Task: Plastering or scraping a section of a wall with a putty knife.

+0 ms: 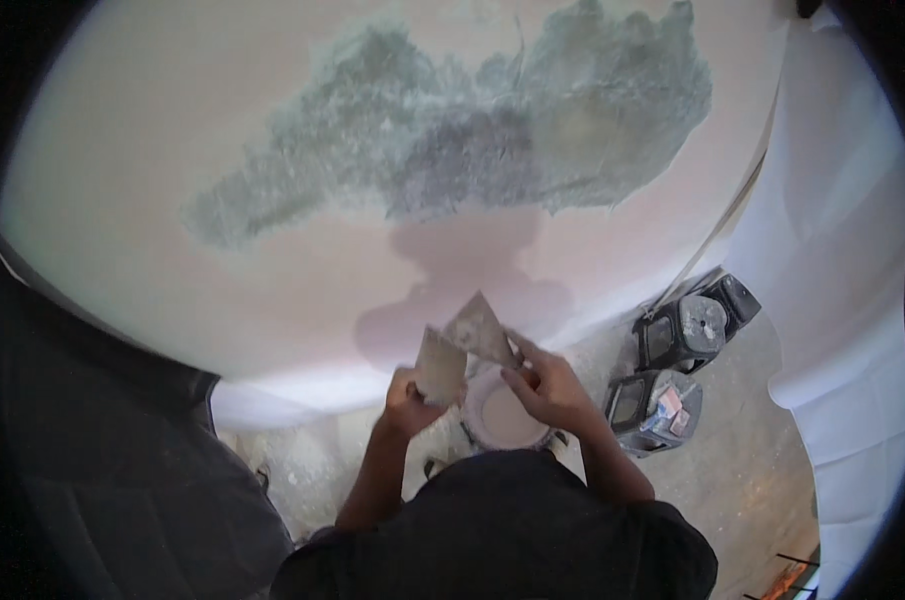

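The person stands facing a pale wall [292, 290], a flat blade in each hand, and the two meet in front of the body. The left blade [440, 370] rises from the left hand [408, 405], its long axis nearly upright with a slight lean; the right blade [479, 328] slants up and leftward from the right hand [547, 388], its pointed corner toward the wall. Their near edges come together midway between the hands — whether they touch or one merely overlaps the other from above, I cannot tell. Each blade lies closest to its own hand, and neither hand looks nearer the meeting place by much.

The fingers of both hands are drawn in, not spread: the left ones grip the lower end of their blade, while on the right, thumb and fingers pinch the lower right part of theirs. Just below, between the forearms, sits a round bucket [469, 420] with pale stuff in it. Beyond the blades, higher on the wall, spreads a rough grey patch [452, 150]; off to the right stand dark stools [700, 325] on the floor [732, 450].
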`<state>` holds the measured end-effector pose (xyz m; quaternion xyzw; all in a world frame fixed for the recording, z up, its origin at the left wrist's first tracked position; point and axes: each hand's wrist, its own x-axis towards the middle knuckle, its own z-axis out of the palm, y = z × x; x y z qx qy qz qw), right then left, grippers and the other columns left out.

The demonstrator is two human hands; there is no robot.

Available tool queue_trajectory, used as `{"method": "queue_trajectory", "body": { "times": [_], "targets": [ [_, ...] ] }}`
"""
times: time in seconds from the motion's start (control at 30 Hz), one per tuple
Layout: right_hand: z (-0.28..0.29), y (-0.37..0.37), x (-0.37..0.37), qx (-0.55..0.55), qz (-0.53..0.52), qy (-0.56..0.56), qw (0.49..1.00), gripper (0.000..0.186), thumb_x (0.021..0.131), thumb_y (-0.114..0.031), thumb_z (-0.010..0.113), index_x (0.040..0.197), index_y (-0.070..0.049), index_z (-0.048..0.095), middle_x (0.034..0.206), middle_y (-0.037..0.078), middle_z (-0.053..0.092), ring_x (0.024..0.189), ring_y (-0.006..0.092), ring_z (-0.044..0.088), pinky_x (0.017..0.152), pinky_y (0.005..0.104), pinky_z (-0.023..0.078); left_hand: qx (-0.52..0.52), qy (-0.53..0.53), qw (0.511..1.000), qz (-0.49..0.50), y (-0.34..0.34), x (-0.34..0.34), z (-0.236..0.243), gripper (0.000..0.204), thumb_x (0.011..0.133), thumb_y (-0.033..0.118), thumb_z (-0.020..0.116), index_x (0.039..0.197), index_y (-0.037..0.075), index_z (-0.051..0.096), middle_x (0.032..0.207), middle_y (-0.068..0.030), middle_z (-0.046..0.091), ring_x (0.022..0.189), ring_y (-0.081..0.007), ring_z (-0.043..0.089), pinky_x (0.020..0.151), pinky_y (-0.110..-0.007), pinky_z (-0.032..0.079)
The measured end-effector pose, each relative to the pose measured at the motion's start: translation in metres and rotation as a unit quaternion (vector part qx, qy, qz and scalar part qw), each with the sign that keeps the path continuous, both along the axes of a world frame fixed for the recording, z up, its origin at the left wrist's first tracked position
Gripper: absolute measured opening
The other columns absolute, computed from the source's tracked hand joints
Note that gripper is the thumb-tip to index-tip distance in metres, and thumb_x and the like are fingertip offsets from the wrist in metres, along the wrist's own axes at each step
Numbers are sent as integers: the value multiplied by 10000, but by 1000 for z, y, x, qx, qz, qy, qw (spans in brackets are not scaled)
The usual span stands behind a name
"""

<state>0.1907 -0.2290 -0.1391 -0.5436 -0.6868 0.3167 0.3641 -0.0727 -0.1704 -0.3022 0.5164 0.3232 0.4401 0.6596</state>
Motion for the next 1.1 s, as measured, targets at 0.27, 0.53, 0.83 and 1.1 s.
{"method": "queue_trajectory", "body": {
  "times": [0.27,0.53,0.83,1.1],
  "targets": [
    [12,-9,-19,35,-16,69,997,534,888,-55,633,1394,-29,463,844,123,601,548,120,523,533,286,442,-53,-100,993,-28,7,28,168,519,983,292,463,1418,47,320,1095,-109,548,916,-192,572,836,-361,496],
    [-27,-25,-1,22,-52,-68,996,575,861,-184,675,1403,-139,486,799,159,619,712,335,621,652,427,505,159,183,966,-86,17,42,132,436,976,78,510,1360,-61,358,1198,-131,538,1067,-135,562,868,-287,495],
    [-57,-18,105,-3,11,-66,998,552,879,-216,650,1401,-137,488,857,200,626,697,343,638,643,420,504,-14,222,973,-60,13,150,85,165,893,53,637,1008,-59,598,852,-119,697,792,-157,680,729,-305,552],
    [-55,-4,211,-185,103,3,977,442,943,-367,571,1266,-65,561,779,211,648,733,356,640,686,445,489,132,324,937,14,-6,251,112,86,871,2,631,924,-58,600,821,-123,693,741,-172,689,689,-311,567]
  ]
}}
